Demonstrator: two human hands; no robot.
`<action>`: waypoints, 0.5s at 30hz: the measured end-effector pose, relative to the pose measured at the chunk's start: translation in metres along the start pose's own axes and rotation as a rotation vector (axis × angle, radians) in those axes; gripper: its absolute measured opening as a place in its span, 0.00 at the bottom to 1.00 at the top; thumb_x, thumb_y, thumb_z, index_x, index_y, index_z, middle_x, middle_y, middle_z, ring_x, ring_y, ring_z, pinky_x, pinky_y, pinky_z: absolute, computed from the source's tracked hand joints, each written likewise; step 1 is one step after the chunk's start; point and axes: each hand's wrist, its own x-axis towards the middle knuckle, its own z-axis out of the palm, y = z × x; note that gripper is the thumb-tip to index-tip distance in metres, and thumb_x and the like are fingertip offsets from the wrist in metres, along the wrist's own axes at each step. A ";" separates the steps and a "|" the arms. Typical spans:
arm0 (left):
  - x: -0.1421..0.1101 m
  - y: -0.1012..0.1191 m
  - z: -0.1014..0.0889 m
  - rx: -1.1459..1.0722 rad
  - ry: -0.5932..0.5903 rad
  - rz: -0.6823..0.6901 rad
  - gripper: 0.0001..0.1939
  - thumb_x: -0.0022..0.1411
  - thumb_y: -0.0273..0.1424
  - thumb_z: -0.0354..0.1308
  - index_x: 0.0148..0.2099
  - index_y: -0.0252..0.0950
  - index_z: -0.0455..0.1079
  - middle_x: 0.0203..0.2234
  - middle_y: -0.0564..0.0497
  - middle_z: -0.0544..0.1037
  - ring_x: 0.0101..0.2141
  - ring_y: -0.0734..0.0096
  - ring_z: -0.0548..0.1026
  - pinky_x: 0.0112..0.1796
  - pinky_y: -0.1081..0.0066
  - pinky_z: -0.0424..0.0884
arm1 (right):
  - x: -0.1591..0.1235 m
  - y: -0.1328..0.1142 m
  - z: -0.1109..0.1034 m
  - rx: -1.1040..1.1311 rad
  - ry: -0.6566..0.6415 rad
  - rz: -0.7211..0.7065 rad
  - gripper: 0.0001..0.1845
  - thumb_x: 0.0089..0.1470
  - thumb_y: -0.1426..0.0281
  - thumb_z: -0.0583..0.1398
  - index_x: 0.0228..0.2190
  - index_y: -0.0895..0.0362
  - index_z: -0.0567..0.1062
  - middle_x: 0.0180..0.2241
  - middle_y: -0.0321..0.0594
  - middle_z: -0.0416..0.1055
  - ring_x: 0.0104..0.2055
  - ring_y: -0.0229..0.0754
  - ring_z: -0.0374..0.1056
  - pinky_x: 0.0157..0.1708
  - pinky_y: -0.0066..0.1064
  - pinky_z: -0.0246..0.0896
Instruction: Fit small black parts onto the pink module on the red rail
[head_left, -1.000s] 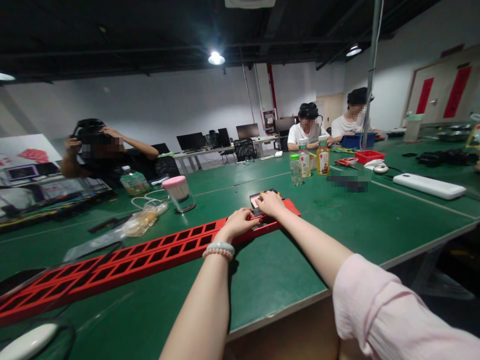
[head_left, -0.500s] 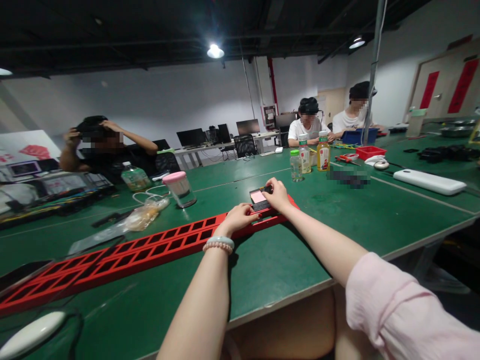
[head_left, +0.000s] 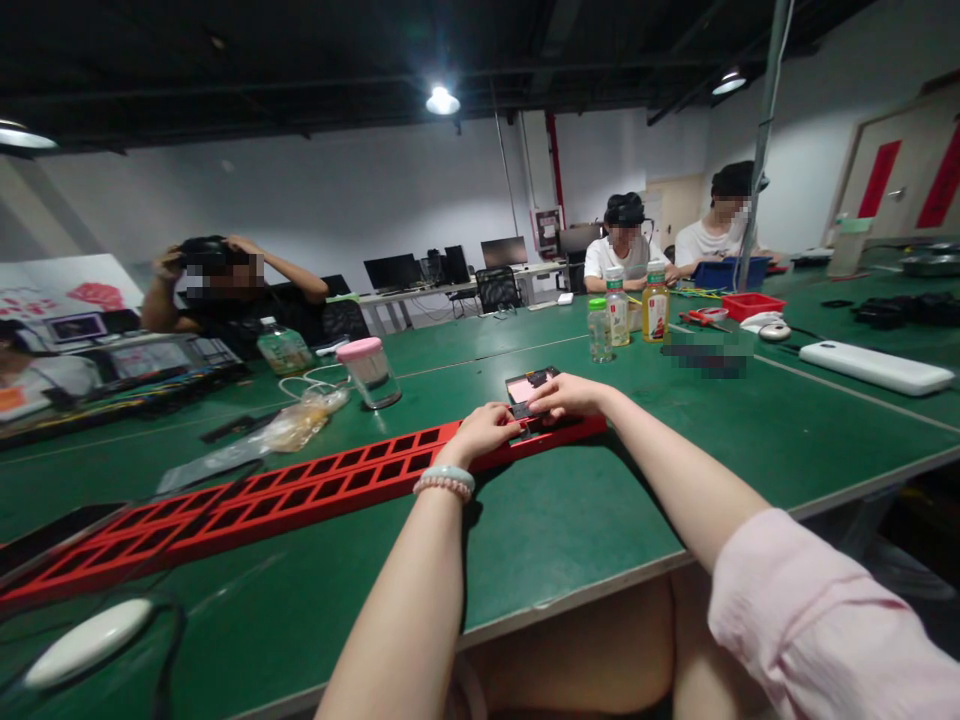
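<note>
A long red rack (head_left: 300,497) with two rows of square openings lies across the green table. At its right end my left hand (head_left: 486,433) rests on the rack, fingers bent and closed at a small dark piece I cannot make out fully. My right hand (head_left: 571,397) reaches over the same spot from the right, its fingers curled down beside the left fingertips. What they grip is mostly hidden. Just behind the fingers lies a dark open box (head_left: 523,388) with a pink inside and small black parts at its far right.
A pink-lidded jar (head_left: 367,372), a plastic bag (head_left: 304,425) and a green-labelled bottle (head_left: 283,347) stand or lie to the left. Drink bottles (head_left: 655,305), a red tray (head_left: 752,306) and a white power strip (head_left: 874,367) are on the right. Co-workers sit across the table.
My right hand has moved from the dark box toward my left fingertips and turned flatter over the rack. My left hand stays at the rack. The view has shifted slightly left.
</note>
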 end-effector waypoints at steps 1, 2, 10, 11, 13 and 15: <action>0.000 0.000 0.000 -0.004 -0.003 0.001 0.22 0.55 0.49 0.50 0.37 0.37 0.73 0.39 0.46 0.75 0.40 0.59 0.73 0.43 0.69 0.66 | -0.002 -0.001 -0.001 -0.002 -0.028 0.016 0.14 0.38 0.69 0.68 0.31 0.63 0.78 0.25 0.39 0.73 0.25 0.33 0.66 0.26 0.23 0.62; 0.000 0.000 -0.001 -0.010 -0.006 0.002 0.22 0.55 0.49 0.51 0.38 0.37 0.73 0.39 0.46 0.75 0.40 0.59 0.72 0.43 0.69 0.66 | -0.003 -0.001 -0.002 -0.001 -0.044 0.029 0.15 0.37 0.70 0.69 0.31 0.63 0.78 0.26 0.39 0.73 0.26 0.34 0.67 0.27 0.23 0.63; 0.000 0.004 0.002 -0.057 0.003 -0.015 0.20 0.53 0.48 0.53 0.34 0.36 0.72 0.36 0.47 0.76 0.37 0.60 0.73 0.39 0.69 0.67 | -0.008 -0.010 0.002 -0.196 -0.089 0.043 0.23 0.34 0.74 0.69 0.38 0.62 0.78 0.28 0.38 0.75 0.29 0.34 0.67 0.34 0.26 0.65; -0.001 0.007 0.001 -0.080 0.018 -0.034 0.19 0.53 0.47 0.53 0.35 0.35 0.72 0.35 0.47 0.76 0.36 0.61 0.73 0.38 0.69 0.67 | -0.008 -0.010 0.002 -0.189 -0.078 0.035 0.24 0.34 0.75 0.69 0.38 0.61 0.78 0.29 0.37 0.75 0.30 0.35 0.68 0.35 0.27 0.65; -0.005 0.017 -0.007 -0.148 0.095 -0.083 0.18 0.54 0.42 0.54 0.39 0.34 0.70 0.33 0.48 0.76 0.34 0.64 0.73 0.35 0.70 0.68 | -0.007 -0.008 0.001 -0.143 -0.068 0.034 0.24 0.33 0.77 0.68 0.38 0.61 0.77 0.31 0.38 0.74 0.30 0.35 0.68 0.35 0.27 0.65; -0.015 0.028 -0.020 -0.162 0.287 -0.076 0.15 0.57 0.37 0.52 0.43 0.34 0.68 0.36 0.48 0.75 0.37 0.65 0.73 0.37 0.70 0.68 | -0.006 -0.005 0.000 -0.076 -0.063 0.046 0.22 0.33 0.78 0.68 0.37 0.61 0.77 0.32 0.38 0.74 0.31 0.34 0.68 0.35 0.26 0.65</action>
